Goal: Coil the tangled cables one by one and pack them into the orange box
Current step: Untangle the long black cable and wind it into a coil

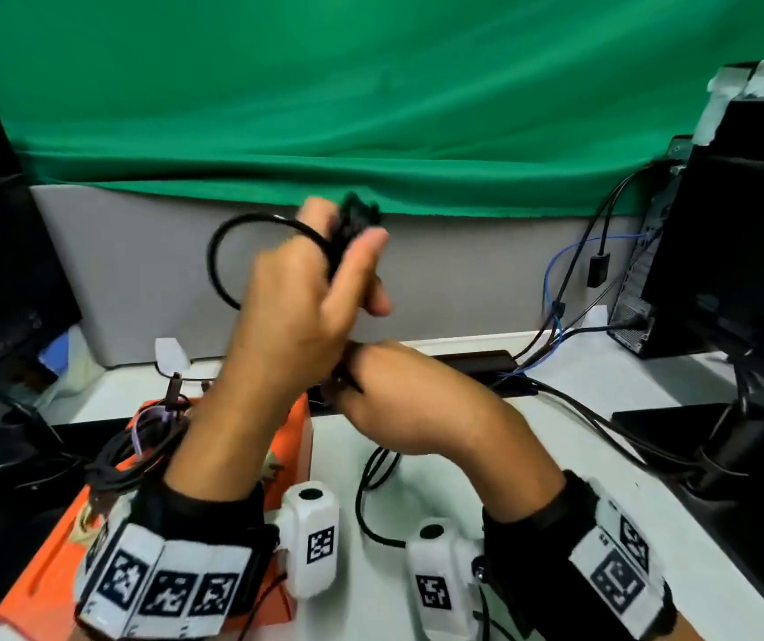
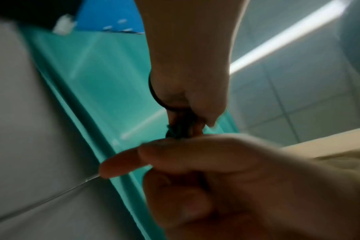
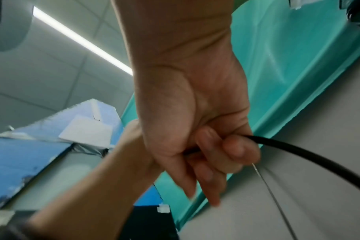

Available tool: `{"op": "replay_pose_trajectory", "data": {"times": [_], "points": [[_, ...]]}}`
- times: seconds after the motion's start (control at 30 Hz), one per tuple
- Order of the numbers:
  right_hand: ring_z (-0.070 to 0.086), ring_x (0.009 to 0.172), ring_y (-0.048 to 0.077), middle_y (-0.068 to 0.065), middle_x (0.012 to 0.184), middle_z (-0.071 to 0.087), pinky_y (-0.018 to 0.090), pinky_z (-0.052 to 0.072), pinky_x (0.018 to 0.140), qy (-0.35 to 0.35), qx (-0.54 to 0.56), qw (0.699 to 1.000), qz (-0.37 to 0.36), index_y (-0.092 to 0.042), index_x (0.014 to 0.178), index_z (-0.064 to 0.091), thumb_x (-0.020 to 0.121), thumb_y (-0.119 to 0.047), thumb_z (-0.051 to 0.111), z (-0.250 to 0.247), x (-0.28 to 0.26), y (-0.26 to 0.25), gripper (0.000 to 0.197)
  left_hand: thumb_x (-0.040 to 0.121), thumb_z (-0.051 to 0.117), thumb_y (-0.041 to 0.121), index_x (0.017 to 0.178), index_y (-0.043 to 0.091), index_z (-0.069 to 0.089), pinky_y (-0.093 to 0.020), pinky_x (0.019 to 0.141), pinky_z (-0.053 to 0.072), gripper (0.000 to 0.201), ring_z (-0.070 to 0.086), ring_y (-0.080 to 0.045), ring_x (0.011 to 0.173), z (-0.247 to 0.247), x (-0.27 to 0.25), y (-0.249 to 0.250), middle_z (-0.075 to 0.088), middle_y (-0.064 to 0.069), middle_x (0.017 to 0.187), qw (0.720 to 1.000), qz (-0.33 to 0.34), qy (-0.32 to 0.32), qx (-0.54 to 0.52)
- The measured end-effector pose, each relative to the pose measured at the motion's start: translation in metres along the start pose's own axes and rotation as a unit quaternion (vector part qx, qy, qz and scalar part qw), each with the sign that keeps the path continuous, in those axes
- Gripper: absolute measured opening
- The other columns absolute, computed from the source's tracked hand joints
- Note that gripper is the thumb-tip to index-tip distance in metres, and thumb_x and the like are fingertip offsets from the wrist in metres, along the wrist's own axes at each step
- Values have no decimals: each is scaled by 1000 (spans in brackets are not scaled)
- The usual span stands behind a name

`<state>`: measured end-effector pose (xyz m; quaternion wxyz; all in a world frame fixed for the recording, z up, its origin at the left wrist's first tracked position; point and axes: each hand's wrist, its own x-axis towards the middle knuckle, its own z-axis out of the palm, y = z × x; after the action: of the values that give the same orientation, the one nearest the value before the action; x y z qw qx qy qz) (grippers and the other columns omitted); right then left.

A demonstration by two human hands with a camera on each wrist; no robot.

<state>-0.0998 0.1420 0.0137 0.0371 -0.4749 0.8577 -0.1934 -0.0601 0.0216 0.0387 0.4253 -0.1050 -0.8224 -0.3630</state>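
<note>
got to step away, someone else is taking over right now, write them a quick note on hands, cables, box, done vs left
Left hand: raised above the desk, gripping the black cable near its plug, one loop formed.
Right hand: lower, gripping the same cable; the rest trails down onto the white desk.
Orange box: on the near left, with a bundle of cables lying on it, not clearly coiled.
Done: coiling of this cable is started.
Left: finish the coil, put it in the box, then deal with the bundle.

A white desk [image 1: 500, 464] carries a flat orange cardboard box [image 1: 47, 566], a loose black cable [image 1: 364, 501] and a black monitor base [image 1: 676, 437].
</note>
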Motion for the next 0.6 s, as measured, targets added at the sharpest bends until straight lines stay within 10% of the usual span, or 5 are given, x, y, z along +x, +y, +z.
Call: {"op": "replay_pose_trajectory", "data": {"times": [0.13,0.33,0.43,0.6], "points": [[54,67,14,1,78,63,28,40,57,-32,40,999,-14,-14,90,67,99,-28,59,-31,-20,9,18,99,46,51,93,17,48,-42,59,46,35,62,-33,72,2,0,-3,62,-6,65,954,-24,-165,251],[40,62,17,21,67,49,33,31,60,225,243,943,-41,-12,76,62,81,-30,84,-61,-34,36,29,103,45,42,77,9,52,-30,50,44,43,33,-20,34,-5,-2,3,35,-4,44,923,-181,-256,-223],[49,71,10,2,77,53,29,41,68,347,254,900,-64,-19,81,53,84,-35,79,-48,-19,29,30,97,49,47,79,9,53,-29,50,44,42,25,-10,31,-1,1,6,26,4,44,881,-211,-202,-373],[61,119,13,-10,110,65,45,42,113,282,439,851,-58,-27,123,59,80,-57,61,-26,-3,12,52,90,55,52,76,13,58,-22,43,44,41,28,-1,26,-7,-1,3,21,9,41,781,-220,-247,-530]]}}
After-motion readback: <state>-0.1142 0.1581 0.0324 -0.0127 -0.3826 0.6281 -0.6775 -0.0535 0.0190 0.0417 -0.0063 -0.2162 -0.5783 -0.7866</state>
